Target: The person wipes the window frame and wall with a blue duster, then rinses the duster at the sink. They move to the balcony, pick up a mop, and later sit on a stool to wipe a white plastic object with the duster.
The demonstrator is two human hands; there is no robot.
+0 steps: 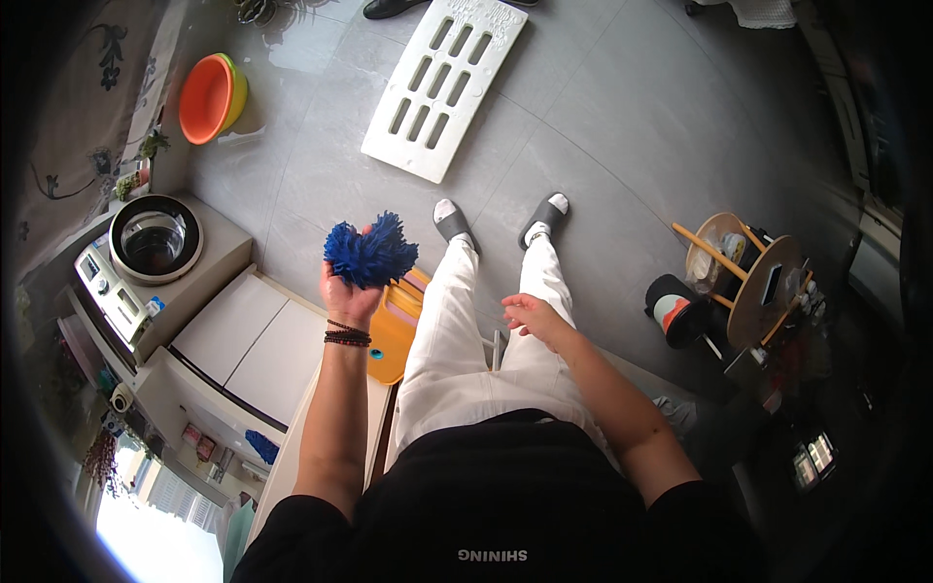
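Note:
My left hand (348, 300) is palm up with its fingers curled around a blue chenille microfibre cleaning pad (373, 255). The pad is bunched into a shaggy clump that covers most of my fingers. Below it, beside my left leg, is a yellow-orange plastic object (386, 339) with an eye-like mark, partly hidden by my hand and leg. Bare of any object, my right hand (538, 319) hovers over my right thigh with its fingers loosely apart.
A white slotted panel (408, 154) lies on the grey tile floor ahead. Orange and yellow basins (206, 98) stand at left, near a washing machine (157, 237) and a pale two-door cabinet (229, 331). At right are a round wooden side table (754, 306) and a black bin (674, 331).

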